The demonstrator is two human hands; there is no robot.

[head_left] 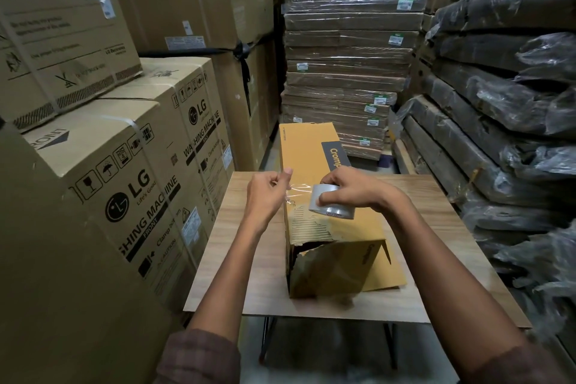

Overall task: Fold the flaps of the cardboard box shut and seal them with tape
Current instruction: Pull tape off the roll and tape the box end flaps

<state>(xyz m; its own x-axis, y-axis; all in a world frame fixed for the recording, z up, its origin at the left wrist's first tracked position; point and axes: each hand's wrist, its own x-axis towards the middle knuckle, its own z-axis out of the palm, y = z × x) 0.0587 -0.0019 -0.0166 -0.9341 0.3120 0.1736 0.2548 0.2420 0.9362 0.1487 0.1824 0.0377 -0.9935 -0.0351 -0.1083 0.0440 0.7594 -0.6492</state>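
Our right hand (349, 187) gripped the grey tape roll (332, 202); our left hand (265, 193) pinched its clear strip (299, 188) above the long yellow cardboard box (311, 153).

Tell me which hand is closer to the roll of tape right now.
Right. The right hand grips the tape roll from above; the left hand is off to the roll's left, pinching the pulled-out clear tape end.
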